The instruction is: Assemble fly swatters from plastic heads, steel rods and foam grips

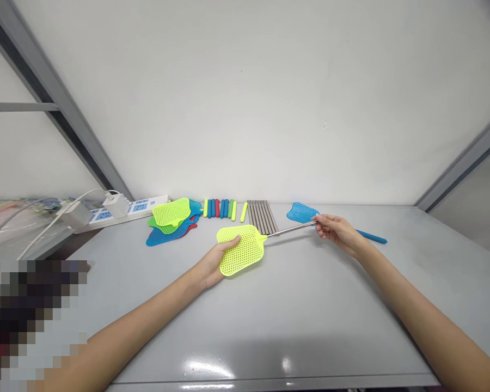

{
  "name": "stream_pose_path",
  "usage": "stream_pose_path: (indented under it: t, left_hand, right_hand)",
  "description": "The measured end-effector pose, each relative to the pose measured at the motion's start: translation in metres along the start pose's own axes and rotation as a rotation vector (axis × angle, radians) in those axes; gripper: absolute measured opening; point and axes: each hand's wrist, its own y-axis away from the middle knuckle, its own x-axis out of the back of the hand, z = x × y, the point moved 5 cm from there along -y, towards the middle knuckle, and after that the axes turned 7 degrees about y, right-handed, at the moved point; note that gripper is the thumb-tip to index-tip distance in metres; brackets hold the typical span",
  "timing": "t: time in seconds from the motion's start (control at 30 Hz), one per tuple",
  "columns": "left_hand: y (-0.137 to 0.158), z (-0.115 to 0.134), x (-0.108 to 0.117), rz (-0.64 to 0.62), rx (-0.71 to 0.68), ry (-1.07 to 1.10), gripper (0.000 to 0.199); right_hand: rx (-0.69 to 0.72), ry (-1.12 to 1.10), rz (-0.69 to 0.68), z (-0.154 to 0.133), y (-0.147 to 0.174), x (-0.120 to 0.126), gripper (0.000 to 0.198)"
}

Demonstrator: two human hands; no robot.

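Observation:
My left hand (216, 264) is closed on a yellow perforated fly swatter head (245, 251), with the thumb on top and the other fingers hidden underneath. From the head's neck a thin metal rod (292, 228) runs to the right. My right hand (337, 233) pinches the far end of that rod between thumb and fingertips. Behind the right hand lies another fly swatter, with a blue head (302, 212) and a blue handle (371, 237); its middle is hidden by the hand.
Fly swatter heads (172, 212) in yellow, green, blue and red lie piled at the back left. Coloured handle grips (220, 208) and several metal rods (263, 216) are lined up by the wall. A white power strip (147, 206) with plugged-in chargers and cables sits on the left.

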Motion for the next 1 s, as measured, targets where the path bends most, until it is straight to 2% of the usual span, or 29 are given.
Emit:
stream_pose_path:
  t: [0.17,0.27,0.83,1.0]
  left_hand:
    - [0.002,-0.002,-0.002,0.012,0.066,-0.028,0.034]
    - [0.003,-0.002,-0.003,0.016,0.079,-0.047,0.034]
    - [0.007,-0.002,-0.009,-0.013,0.016,-0.142,0.038]
    - [0.008,-0.002,-0.010,-0.029,-0.012,-0.171,0.038]
  right_hand:
    - [-0.036,0.394,-0.200,-0.012,0.013,0.001,0.024]
    - [-0.033,0.511,-0.269,-0.014,0.017,-0.001,0.026]
    - [0.015,0.623,-0.327,-0.008,0.016,-0.016,0.028]
    - [0.037,0.609,-0.303,-0.005,0.014,-0.016,0.028]
